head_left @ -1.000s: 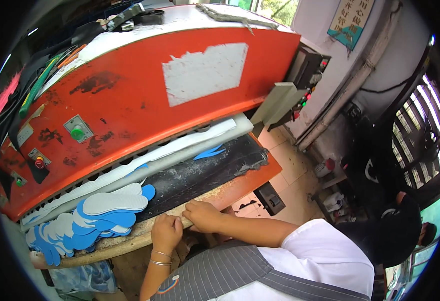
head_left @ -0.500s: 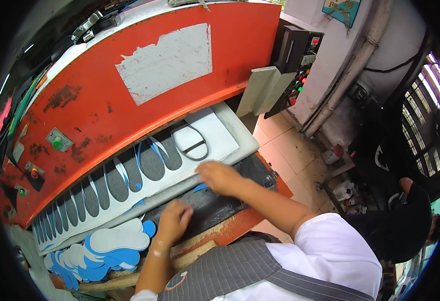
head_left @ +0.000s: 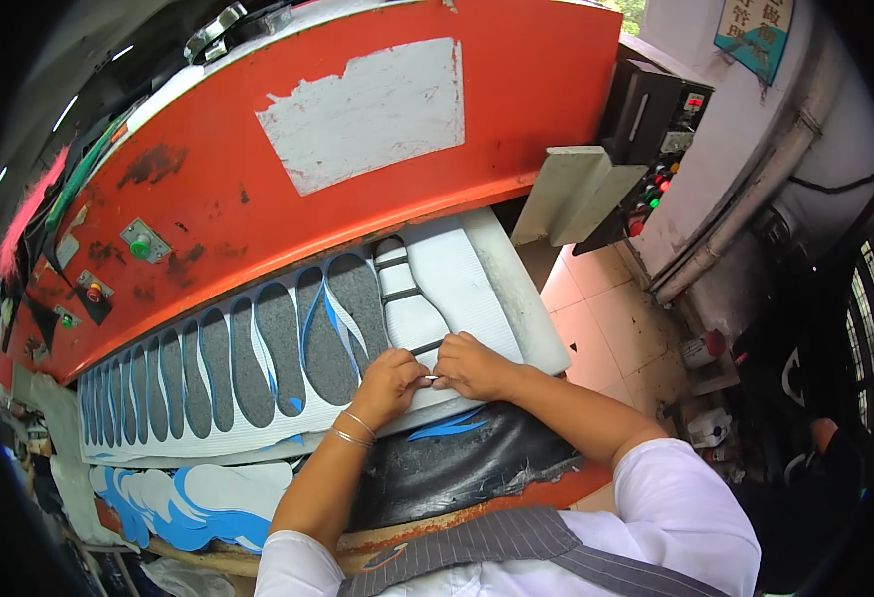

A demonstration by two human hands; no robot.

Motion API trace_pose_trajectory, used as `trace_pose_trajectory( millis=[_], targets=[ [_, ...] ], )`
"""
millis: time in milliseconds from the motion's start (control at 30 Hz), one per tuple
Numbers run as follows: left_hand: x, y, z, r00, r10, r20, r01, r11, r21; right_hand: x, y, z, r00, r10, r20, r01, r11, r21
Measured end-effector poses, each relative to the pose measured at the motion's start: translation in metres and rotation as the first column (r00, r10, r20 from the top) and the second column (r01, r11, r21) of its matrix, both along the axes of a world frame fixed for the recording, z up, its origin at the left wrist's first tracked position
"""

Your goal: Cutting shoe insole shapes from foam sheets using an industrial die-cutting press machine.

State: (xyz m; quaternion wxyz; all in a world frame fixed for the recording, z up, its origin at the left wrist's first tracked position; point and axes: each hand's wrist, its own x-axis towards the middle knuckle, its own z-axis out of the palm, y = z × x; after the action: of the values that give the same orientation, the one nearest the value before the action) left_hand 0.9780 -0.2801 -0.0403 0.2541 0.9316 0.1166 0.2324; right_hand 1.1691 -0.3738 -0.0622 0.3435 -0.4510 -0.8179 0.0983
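Observation:
A white ribbed foam sheet (head_left: 465,274) lies on the press bed, with a row of sole-shaped openings that show grey beneath and blue cut edges. Near its right end stands a black sole-shaped cutting die (head_left: 400,295) with crossbars. My left hand (head_left: 393,384) and my right hand (head_left: 471,365) meet at the die's near end, fingers closed in a pinch on it. The hands hide that end of the die. A small pale bit shows between the fingertips. Blue scraps (head_left: 449,426) lie on the black cover just in front.
The red press body (head_left: 357,179) rises behind the bed. White-and-blue cut soles (head_left: 238,488) are piled at front left. A black cover (head_left: 437,478) lies along the front edge. A control box (head_left: 646,129) with lit buttons hangs at right. A person in dark clothes is at far right.
Both hands have moved forward onto the sheet and come together at the die. The die lies farther left along the sheet, close beside the last opening. The view has shifted too.

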Motion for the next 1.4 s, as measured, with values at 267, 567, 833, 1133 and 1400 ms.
trace_pose_trajectory(
  millis=[267,567,833,1133,1400],
  targets=[
    [0.019,0.009,0.089,0.941,0.228,0.251,-0.174,0.959,-0.222,0.002,0.031,0.104,0.942,-0.08,-0.326,0.123,0.986,0.112],
    [0.0,-0.027,-0.011,0.888,0.459,-0.001,-0.385,0.743,-0.547,0.007,-0.018,0.025,0.969,-0.091,-0.232,0.087,0.996,-0.031],
    [0.025,0.018,-0.019,0.842,0.538,-0.05,-0.445,0.639,-0.628,0.003,-0.078,0.058,0.555,-0.29,-0.78,0.125,0.956,-0.266],
    [-0.055,-0.131,0.051,0.914,0.359,0.19,-0.03,0.526,-0.85,-0.005,-0.173,0.168,0.405,-0.227,-0.885,0.056,0.973,-0.224],
    [-0.249,-0.111,0.115,0.237,0.437,-0.868,-0.623,0.754,0.21,-0.05,-0.187,0.191,0.272,-0.384,-0.883,-0.331,0.824,-0.46]
  ],
)
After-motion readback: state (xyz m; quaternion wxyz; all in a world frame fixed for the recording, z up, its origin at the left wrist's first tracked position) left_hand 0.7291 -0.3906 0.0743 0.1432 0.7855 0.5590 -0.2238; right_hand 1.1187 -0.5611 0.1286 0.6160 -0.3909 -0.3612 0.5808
